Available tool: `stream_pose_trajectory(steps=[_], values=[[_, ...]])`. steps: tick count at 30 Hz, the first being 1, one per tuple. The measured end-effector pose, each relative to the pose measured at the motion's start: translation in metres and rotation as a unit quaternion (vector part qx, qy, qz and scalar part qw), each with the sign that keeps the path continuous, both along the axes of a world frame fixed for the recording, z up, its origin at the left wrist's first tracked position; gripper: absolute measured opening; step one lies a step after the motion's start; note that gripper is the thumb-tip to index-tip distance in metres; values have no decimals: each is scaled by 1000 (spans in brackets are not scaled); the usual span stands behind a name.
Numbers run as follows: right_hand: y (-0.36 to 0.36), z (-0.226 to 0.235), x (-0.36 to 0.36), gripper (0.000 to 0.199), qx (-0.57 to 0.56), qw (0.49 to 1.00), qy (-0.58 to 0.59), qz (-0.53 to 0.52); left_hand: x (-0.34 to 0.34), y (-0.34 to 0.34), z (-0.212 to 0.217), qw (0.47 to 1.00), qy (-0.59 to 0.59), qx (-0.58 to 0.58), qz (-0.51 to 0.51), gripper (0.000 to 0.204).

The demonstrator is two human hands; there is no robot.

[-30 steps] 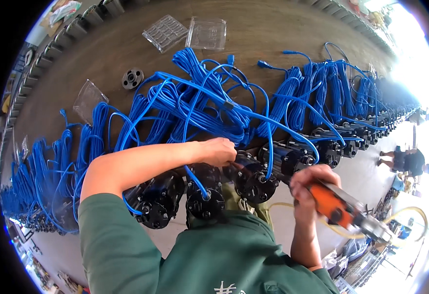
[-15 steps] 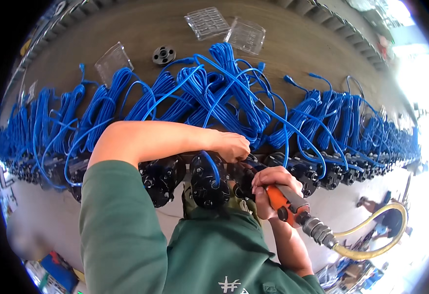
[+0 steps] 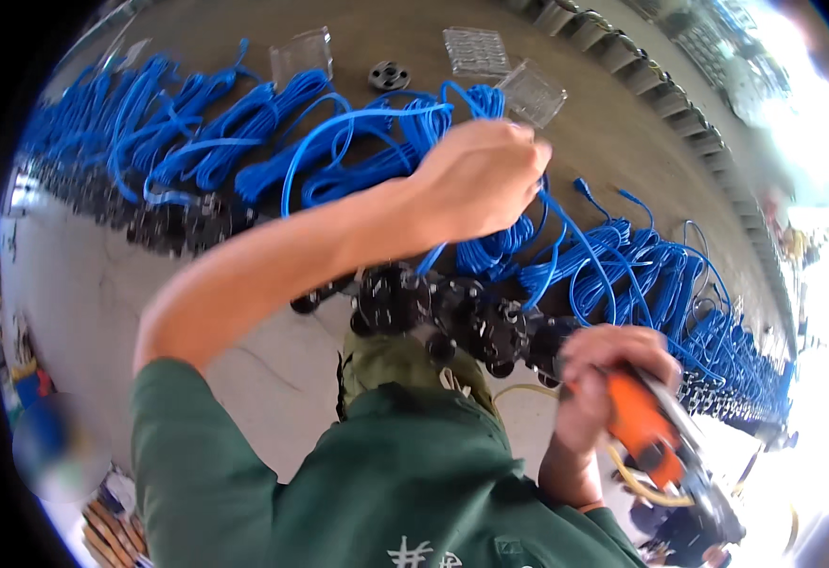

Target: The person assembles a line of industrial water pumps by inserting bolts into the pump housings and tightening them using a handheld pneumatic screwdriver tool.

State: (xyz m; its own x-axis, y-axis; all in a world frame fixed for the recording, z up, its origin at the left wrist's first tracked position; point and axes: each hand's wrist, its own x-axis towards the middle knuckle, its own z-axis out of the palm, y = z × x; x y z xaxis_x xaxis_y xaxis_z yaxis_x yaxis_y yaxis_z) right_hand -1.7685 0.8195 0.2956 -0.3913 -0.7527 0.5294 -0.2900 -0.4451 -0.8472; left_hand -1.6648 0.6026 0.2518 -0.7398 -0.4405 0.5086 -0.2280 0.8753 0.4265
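single head-worn fisheye view, looking steeply down, close over workbench (image 3: 623, 123), forearms entering from lower edge, edges curved toward rim, blue cables (image 3: 377, 151) across upper frame

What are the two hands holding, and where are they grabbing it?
The right hand grips an orange power tool around its body. The left hand is closed among blue cables; what it grips cannot be told.

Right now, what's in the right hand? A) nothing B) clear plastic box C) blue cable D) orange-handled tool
D: the right hand grips an orange-handled tool, low right, while the left hand is up at the blue cables.
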Motion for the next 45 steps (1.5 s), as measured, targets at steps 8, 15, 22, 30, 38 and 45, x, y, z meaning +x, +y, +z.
stream_pose_trajectory(steps=[8, 15, 22, 30, 38, 45], values=[[62, 5, -34, 42, -129, 973, 33, 191, 34, 281, -98, 411, 439, 771, 208, 15], [80, -37, -34, 38, -51, 979, 23, 195, -55, 304, -212, 125, 614, 762, 160, 20], [77, -56, -30, 32, 12, 978, -53, 201, -73, 307, -226, 93, 670, 727, 118, 17], [67, -65, -32, 36, 35, 980, -43, 189, -69, 306, -216, 103, 658, 733, 140, 15], [60, -69, -26, 36, 25, 983, -43, 175, -58, 298, -226, 113, 648, 746, 106, 14], [60, -72, -25, 33, 38, 978, -56, 199, -60, 299, -226, 103, 636, 754, 125, 17]])
